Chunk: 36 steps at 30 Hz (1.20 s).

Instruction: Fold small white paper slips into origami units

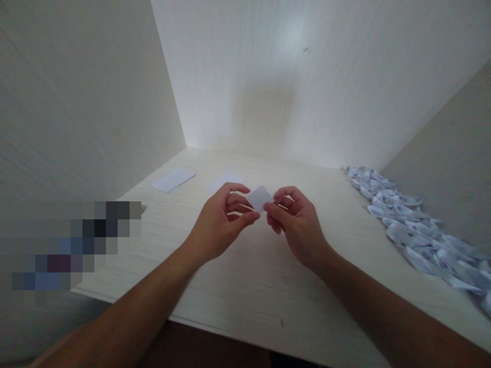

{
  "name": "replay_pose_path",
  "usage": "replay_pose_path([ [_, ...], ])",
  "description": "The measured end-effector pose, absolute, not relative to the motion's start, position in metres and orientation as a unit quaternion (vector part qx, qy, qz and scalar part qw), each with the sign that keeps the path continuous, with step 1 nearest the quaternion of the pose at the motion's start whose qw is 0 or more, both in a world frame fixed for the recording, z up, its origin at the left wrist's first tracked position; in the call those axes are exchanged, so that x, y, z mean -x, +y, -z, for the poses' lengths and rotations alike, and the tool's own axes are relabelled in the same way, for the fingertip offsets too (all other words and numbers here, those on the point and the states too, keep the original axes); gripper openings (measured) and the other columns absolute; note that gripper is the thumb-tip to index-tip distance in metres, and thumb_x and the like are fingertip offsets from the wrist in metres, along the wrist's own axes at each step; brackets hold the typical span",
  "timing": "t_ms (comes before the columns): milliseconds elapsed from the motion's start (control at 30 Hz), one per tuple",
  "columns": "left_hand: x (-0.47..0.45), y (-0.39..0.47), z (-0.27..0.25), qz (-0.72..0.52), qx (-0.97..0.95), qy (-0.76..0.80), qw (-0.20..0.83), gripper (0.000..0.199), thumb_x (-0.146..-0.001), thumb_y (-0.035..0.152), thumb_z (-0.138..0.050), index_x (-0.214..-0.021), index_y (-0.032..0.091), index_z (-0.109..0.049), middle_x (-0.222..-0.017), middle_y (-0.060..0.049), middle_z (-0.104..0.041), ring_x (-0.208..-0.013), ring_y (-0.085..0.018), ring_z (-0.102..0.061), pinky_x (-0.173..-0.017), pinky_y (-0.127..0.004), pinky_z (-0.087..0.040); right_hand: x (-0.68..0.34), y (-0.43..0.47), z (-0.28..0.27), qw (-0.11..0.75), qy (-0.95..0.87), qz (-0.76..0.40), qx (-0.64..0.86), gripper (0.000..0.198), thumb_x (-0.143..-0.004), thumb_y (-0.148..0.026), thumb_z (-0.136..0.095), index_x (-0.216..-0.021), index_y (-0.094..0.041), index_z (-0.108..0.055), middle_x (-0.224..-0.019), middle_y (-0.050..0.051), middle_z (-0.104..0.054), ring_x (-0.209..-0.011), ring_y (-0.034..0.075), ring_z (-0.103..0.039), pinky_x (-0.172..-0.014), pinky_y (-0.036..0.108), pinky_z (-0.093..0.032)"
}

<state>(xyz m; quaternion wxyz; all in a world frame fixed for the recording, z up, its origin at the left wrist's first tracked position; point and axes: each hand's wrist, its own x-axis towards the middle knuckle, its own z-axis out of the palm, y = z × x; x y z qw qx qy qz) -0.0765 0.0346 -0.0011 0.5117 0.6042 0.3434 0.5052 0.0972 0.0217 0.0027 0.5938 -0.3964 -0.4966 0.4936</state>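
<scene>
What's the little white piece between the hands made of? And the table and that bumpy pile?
The white piece is probably paper: flat, smooth and matte. The pile seems paper too: thin, pointed, overlapping pieces. The table may be wood or wood-look board: pale, fairly dull, with faint grain lines.

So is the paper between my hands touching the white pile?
Apart: in the head view, the right hand and tabletop separate the paper from the white pile.

head view faces forward, down at both hands [220, 217] [297, 217]
</scene>
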Motion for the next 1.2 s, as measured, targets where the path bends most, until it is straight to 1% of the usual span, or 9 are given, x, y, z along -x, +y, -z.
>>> replay_pose_path([
  [67, 0.078, 0.033, 0.000, -0.522, -0.635, 0.333, 0.461, 0.052, -0.076, 0.017, -0.083, -0.123, 0.024, -0.063, -0.097, -0.001, -0.075, -0.081, -0.015, -0.074, -0.073, -0.027, -0.064, -0.097, 0.022, -0.004, 0.598, -0.506, -0.495, 0.377, 0.029, -0.077, -0.024, -0.081, -0.081, -0.023, -0.052, -0.060, -0.009, -0.057, -0.050, 0.008, -0.053, -0.045, 0.021, -0.037],
  [100, 0.079, 0.032, -0.001, -0.525, -0.653, 0.329, 0.436, 0.047, -0.078, 0.017, -0.081, -0.122, 0.025, -0.066, -0.097, -0.001, -0.075, -0.082, -0.014, -0.074, -0.074, -0.027, -0.064, -0.098, 0.022, -0.004, 0.593, -0.517, -0.496, 0.369, 0.027, -0.078, -0.024, -0.080, -0.079, -0.023, -0.053, -0.059, -0.009, -0.057, -0.051, 0.008, -0.053, -0.047, 0.021, -0.039],
  [200, 0.081, 0.031, -0.003, -0.522, -0.687, 0.322, 0.389, 0.025, -0.081, 0.018, -0.079, -0.106, 0.021, -0.076, -0.094, -0.002, -0.076, -0.079, -0.013, -0.072, -0.076, -0.026, -0.064, -0.098, 0.023, -0.004, 0.576, -0.544, -0.492, 0.362, 0.021, -0.079, -0.025, -0.080, -0.080, -0.021, -0.059, -0.060, -0.007, -0.059, -0.055, 0.009, -0.054, -0.052, 0.023, -0.042],
  [400, 0.087, 0.034, -0.009, -0.524, -0.677, 0.298, 0.422, 0.016, -0.078, 0.020, -0.082, -0.094, 0.018, -0.079, -0.098, -0.006, -0.078, -0.088, -0.018, -0.074, -0.079, -0.029, -0.065, -0.104, 0.024, -0.007, 0.552, -0.568, -0.494, 0.360, 0.024, -0.074, -0.027, -0.086, -0.089, -0.022, -0.069, -0.069, -0.004, -0.065, -0.062, 0.010, -0.056, -0.058, 0.025, -0.046],
  [533, 0.090, 0.035, -0.013, -0.519, -0.662, 0.310, 0.443, 0.023, -0.076, 0.022, -0.084, -0.097, 0.018, -0.079, -0.096, -0.007, -0.079, -0.080, -0.017, -0.073, -0.077, -0.031, -0.066, -0.106, 0.025, -0.009, 0.537, -0.582, -0.479, 0.380, 0.030, -0.068, -0.030, -0.091, -0.093, -0.023, -0.074, -0.076, -0.002, -0.069, -0.070, 0.013, -0.062, -0.066, 0.029, -0.051],
  [633, 0.091, 0.036, -0.013, -0.519, -0.655, 0.311, 0.453, 0.030, -0.074, 0.023, -0.085, -0.103, 0.018, -0.079, -0.100, -0.008, -0.079, -0.078, -0.016, -0.073, -0.077, -0.033, -0.066, -0.107, 0.026, -0.009, 0.534, -0.598, -0.448, 0.397, 0.029, -0.068, -0.033, -0.091, -0.092, -0.024, -0.077, -0.074, -0.002, -0.068, -0.065, 0.012, -0.060, -0.063, 0.029, -0.050],
  [800, 0.092, 0.036, -0.011, -0.507, -0.671, 0.315, 0.440, 0.028, -0.077, 0.026, -0.085, -0.103, 0.017, -0.078, -0.089, -0.005, -0.076, -0.075, -0.015, -0.071, -0.078, -0.031, -0.065, -0.110, 0.025, -0.010, 0.514, -0.627, -0.409, 0.420, 0.027, -0.071, -0.035, -0.089, -0.093, -0.023, -0.079, -0.072, -0.002, -0.066, -0.059, 0.010, -0.055, -0.056, 0.028, -0.046],
  [967, 0.092, 0.035, -0.013, -0.504, -0.687, 0.313, 0.420, 0.025, -0.079, 0.026, -0.083, -0.101, 0.017, -0.077, -0.097, -0.006, -0.075, -0.077, -0.014, -0.069, -0.076, -0.029, -0.064, -0.110, 0.024, -0.011, 0.508, -0.621, -0.421, 0.423, 0.026, -0.071, -0.035, -0.089, -0.091, -0.023, -0.078, -0.067, -0.003, -0.063, -0.057, 0.010, -0.053, -0.052, 0.026, -0.042],
  [1200, 0.091, 0.038, -0.012, -0.520, -0.668, 0.276, 0.455, 0.029, -0.073, 0.018, -0.087, -0.101, 0.020, -0.079, -0.102, -0.005, -0.074, -0.091, -0.017, -0.072, -0.086, -0.032, -0.064, -0.108, 0.023, -0.012, 0.516, -0.619, -0.423, 0.415, 0.025, -0.074, -0.036, -0.087, -0.091, -0.022, -0.076, -0.064, -0.003, -0.064, -0.054, 0.010, -0.050, -0.050, 0.025, -0.039],
])
